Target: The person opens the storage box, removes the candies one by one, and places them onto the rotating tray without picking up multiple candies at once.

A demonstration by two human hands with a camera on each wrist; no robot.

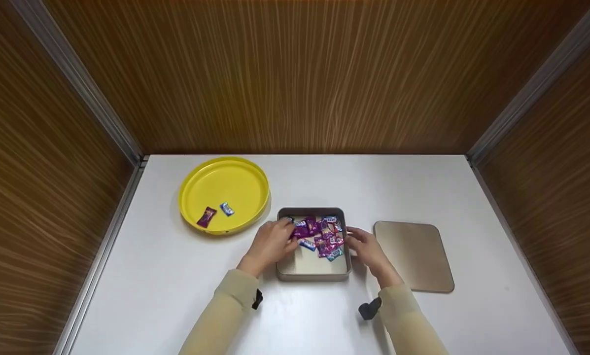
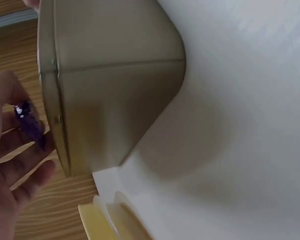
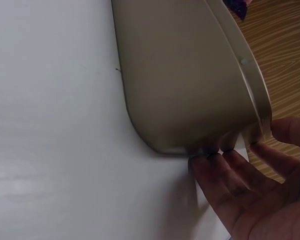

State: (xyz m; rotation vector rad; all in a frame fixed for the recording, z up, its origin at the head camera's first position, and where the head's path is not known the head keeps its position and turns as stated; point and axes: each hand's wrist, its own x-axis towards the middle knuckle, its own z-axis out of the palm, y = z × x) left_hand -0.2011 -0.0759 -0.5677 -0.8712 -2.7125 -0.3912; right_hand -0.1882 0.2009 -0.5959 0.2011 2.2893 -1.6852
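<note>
A beige metal tin [image 1: 314, 277] stands on the white table, holding several purple, blue and red wrapped candies [image 1: 324, 241]. My left hand [image 1: 270, 244] is over the tin's left rim, its fingers reaching inside. A purple wrapped candy [image 2: 29, 122] shows between its thumb and fingers in the left wrist view. At the opposite side, my right hand [image 1: 370, 250] holds the tin's right wall. The right wrist view shows its fingertips [image 3: 205, 167] against the outer wall and its thumb at the rim.
A round yellow tray [image 1: 223, 180] lies at the back left with a purple candy [image 1: 206, 217] and a blue candy [image 1: 226, 209] on it. The tin's flat lid [image 1: 413, 256] lies to the right. Wood-patterned panels [image 1: 295, 79] enclose the table's back and sides.
</note>
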